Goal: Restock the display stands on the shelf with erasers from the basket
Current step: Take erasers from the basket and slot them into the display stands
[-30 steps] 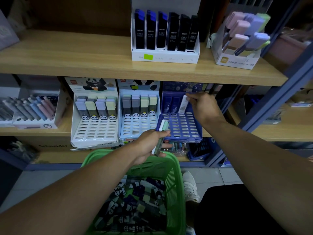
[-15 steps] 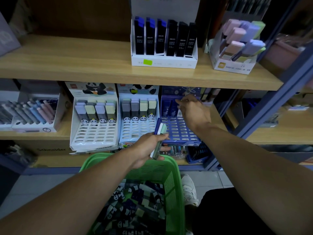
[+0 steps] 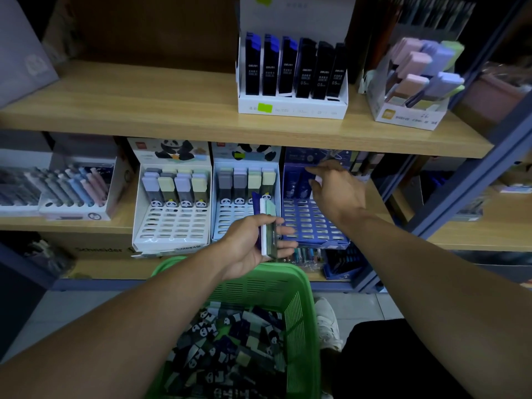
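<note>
Green basket (image 3: 290, 286), three display stands (image 3: 172, 226), two hands (image 3: 247, 243).

erasers in hand (image 3: 267, 226): small upright stack, white and green
basket (image 3: 299, 306): green, full of loose panda-sleeved erasers (image 3: 230, 349)
display stands (image 3: 172, 208): three, tilted, only top rows filled

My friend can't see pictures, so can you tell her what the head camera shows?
A person's right hand reaches into a blue display stand on a wooden shelf, while the left hand holds a small stack of erasers. Below sits a green basket full of panda erasers; two white panda stands stand left.
</note>
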`<act>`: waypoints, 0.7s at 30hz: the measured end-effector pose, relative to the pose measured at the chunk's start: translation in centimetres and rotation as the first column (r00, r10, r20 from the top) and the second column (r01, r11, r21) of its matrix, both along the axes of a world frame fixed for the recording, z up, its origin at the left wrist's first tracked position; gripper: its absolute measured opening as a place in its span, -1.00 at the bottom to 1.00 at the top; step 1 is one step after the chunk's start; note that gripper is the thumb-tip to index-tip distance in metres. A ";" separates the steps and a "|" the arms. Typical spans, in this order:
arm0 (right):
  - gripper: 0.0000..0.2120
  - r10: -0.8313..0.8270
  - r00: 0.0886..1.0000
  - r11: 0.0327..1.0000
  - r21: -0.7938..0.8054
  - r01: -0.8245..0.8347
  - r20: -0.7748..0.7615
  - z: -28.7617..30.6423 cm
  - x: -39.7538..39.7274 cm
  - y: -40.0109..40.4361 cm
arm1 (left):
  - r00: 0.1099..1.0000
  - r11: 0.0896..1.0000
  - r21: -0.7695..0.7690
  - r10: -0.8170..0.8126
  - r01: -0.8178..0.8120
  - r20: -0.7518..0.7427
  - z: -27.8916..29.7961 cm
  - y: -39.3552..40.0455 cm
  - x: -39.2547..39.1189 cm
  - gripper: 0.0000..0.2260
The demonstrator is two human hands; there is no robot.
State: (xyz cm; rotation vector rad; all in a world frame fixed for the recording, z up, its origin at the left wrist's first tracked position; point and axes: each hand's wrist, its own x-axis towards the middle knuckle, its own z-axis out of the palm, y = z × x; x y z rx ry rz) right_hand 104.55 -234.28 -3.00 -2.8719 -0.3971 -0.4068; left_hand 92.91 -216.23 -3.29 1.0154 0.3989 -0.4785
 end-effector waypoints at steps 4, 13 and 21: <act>-0.78 0.244 0.953 0.880 0.454 -0.139 -0.181 0.6 -2.1 2.2 | 0.999 0.999 -0.025 -0.025 0.026 0.038 0.4 0.7 -0.4 -0.73; -0.69 0.509 0.693 0.582 0.797 0.160 -0.510 1.8 -5.7 5.5 | 0.996 0.992 0.128 -0.017 0.007 0.082 0.4 1.9 -0.7 -0.69; -0.65 0.473 0.682 0.487 0.811 0.324 -0.557 1.7 -5.4 5.5 | 0.996 0.966 0.259 0.001 -0.023 0.086 0.3 2.5 -0.4 -0.64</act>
